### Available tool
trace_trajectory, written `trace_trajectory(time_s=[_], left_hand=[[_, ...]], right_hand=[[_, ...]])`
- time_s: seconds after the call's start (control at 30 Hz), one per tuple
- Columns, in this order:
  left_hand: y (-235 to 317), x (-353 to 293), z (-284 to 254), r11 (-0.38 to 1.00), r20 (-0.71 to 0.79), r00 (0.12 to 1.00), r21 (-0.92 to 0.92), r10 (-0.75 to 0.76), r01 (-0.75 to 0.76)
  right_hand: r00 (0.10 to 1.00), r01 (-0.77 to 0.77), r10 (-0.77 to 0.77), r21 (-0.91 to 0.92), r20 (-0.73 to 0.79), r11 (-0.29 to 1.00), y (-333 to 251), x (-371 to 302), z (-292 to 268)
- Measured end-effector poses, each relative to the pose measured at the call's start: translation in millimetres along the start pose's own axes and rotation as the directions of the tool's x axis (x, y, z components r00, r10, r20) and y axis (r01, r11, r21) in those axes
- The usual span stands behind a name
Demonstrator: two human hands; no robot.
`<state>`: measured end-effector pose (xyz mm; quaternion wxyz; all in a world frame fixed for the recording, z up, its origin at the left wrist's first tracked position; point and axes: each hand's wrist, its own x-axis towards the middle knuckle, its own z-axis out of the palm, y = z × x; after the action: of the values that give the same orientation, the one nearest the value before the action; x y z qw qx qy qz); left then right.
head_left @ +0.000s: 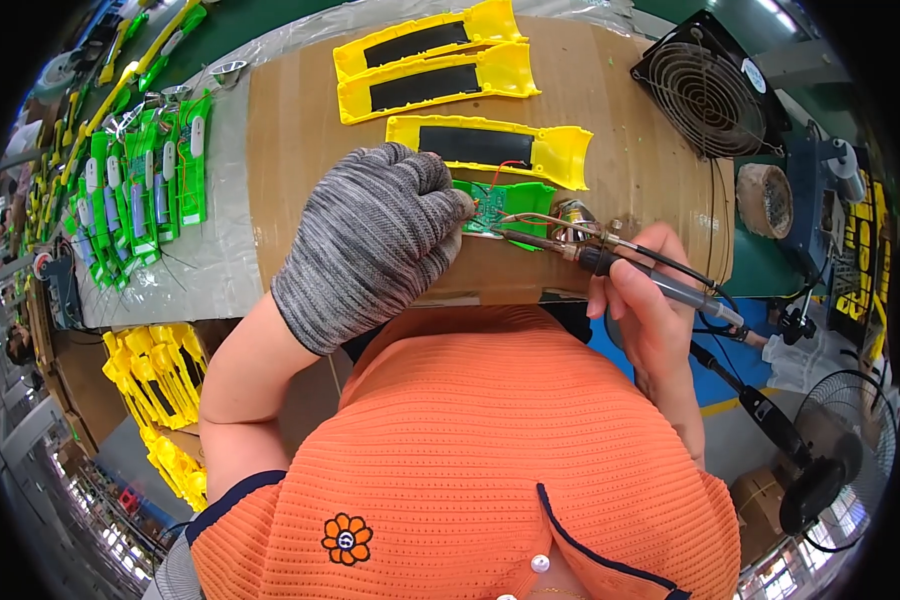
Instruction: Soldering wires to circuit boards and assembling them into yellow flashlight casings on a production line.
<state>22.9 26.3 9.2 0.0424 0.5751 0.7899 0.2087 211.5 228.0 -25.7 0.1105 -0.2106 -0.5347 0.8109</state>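
Note:
My left hand (375, 235), in a grey striped glove, is closed at the left end of a green plastic housing (530, 195); what its fingertips pinch is hidden. Inside that housing lies a green circuit board (487, 208) with a red wire and other thin wires. My bare right hand (655, 300) grips a soldering iron (670, 290) with a thin feed tube along it. Its tip points left and reaches the lower edge of the board. At the housing's right end sits a shiny round reflector (573, 218). Just beyond is a yellow housing half (490, 148) with a black panel.
Two more yellow housing halves (435, 80) lie farther back on the cardboard (300, 110). Several green housings (140, 190) with batteries lie at left. A black fan (705, 90), a tape-like roll (765, 200) and a blue box (815, 200) stand at right. Yellow parts (155, 380) fill a box below left.

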Motion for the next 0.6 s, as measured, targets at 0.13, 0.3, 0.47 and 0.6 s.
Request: trace_trajectory(time_s=[0.13,0.3,0.47,0.6], left_hand=[[1.0,0.1,-0.5,1.000,0.011,1.000,0.027,-0.011,0.010],[1.6,-0.1,0.3,0.999,0.017,1.000,0.044,-0.016,0.016],[1.4,-0.6,1.4,0.999,0.007,1.000,0.033,-0.002,0.002],[1.6,-1.8,1.5,1.000,-0.004,1.000,0.028,-0.006,0.006]], right_hand=[[1.000,-0.003,0.003,-0.036,0.000,0.999,-0.1,0.7,1.9],[0.999,0.037,-0.036,-0.064,0.012,0.997,3.2,-2.4,0.3],[0.999,0.038,-0.038,-0.061,0.005,0.997,4.9,-2.3,1.0],[0.999,0.030,-0.029,-0.041,0.014,0.999,4.9,-2.1,1.0]])
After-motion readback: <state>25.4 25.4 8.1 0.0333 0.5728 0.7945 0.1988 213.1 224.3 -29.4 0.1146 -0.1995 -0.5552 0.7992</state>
